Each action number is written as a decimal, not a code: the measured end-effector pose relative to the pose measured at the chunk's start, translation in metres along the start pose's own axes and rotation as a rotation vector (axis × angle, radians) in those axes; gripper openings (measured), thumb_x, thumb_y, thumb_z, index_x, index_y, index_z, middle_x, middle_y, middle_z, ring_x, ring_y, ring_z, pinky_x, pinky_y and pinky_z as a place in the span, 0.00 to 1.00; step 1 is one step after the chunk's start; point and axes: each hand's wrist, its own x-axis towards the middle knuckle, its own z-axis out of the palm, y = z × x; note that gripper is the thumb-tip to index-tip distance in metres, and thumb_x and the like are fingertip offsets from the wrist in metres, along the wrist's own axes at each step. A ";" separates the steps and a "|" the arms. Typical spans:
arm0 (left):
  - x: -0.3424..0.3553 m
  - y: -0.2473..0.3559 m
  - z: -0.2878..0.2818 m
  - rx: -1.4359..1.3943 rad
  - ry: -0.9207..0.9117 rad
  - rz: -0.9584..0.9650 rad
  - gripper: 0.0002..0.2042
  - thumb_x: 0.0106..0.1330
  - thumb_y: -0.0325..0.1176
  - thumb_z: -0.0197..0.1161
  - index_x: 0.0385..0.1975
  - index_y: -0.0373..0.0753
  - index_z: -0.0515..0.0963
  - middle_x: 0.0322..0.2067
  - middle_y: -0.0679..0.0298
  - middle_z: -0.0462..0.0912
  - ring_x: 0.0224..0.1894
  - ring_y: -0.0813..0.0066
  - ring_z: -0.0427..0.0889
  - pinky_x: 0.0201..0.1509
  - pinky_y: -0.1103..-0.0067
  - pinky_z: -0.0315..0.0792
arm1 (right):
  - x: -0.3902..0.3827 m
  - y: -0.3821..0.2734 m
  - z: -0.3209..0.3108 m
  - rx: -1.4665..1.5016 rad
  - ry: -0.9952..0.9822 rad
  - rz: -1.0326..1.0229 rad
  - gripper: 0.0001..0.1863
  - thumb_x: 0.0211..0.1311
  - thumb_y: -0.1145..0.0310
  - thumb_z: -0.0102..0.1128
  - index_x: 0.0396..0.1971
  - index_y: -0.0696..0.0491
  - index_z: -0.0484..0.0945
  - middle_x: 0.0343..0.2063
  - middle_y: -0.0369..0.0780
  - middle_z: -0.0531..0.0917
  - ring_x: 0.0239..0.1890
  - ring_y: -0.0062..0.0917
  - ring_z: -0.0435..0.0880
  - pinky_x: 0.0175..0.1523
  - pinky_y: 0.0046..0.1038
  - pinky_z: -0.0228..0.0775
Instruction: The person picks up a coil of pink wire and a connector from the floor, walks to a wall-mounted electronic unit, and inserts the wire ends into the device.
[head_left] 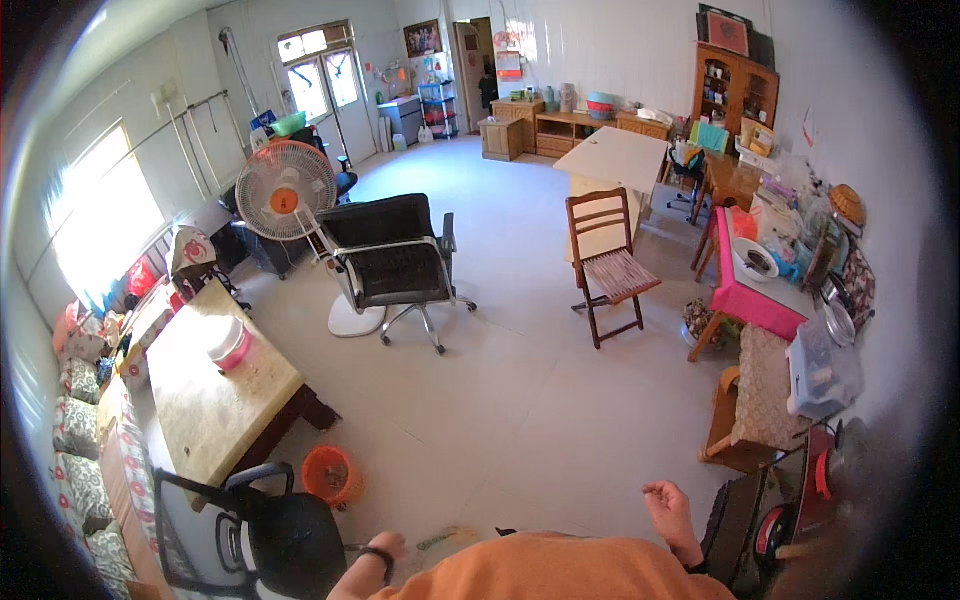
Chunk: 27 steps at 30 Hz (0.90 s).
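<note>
My left hand (388,546), with a black band (377,566) round its wrist, hangs low at the front of my orange top (560,570). It is closest to the black office chair (292,535) on the left; its fingers are too indistinct to read. My right hand (671,512) is raised beside my body on the right, its fingers loosely bent and slightly apart, with nothing in it. Near that hand, at the lower right, are dark boxy items (735,530) and a red object (823,474).
A pale-topped table (190,400) bears a pink-and-white tub (230,345); an orange basket (331,474) stands beside it. Farther off are a fan (287,190), a black swivel chair (392,265), a wooden folding chair (612,265) and a white table (612,155). A cluttered pink-draped table (750,305) lines the right.
</note>
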 end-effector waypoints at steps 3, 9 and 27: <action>0.063 0.046 -0.123 -0.138 0.262 0.079 0.21 0.56 0.46 0.51 0.45 0.40 0.71 0.43 0.55 0.76 0.47 0.56 0.73 0.50 0.66 0.68 | 0.061 -0.007 0.005 0.013 0.030 0.083 0.09 0.54 0.71 0.54 0.33 0.60 0.74 0.28 0.39 0.79 0.32 0.21 0.77 0.38 0.24 0.69; 0.175 0.122 -0.335 -0.429 0.458 0.356 0.20 0.56 0.41 0.56 0.47 0.39 0.71 0.44 0.52 0.75 0.46 0.55 0.73 0.49 0.67 0.68 | 0.217 0.012 0.017 -0.150 -0.020 0.072 0.06 0.55 0.73 0.53 0.31 0.59 0.74 0.28 0.34 0.78 0.30 0.14 0.73 0.37 0.18 0.66; 0.321 0.061 -0.657 -0.676 0.488 0.258 0.17 0.53 0.38 0.60 0.43 0.40 0.74 0.37 0.55 0.79 0.38 0.57 0.77 0.40 0.70 0.72 | 0.773 -0.180 0.219 -0.118 -0.452 -0.051 0.11 0.55 0.72 0.54 0.39 0.58 0.74 0.25 0.36 0.77 0.22 0.16 0.71 0.27 0.21 0.65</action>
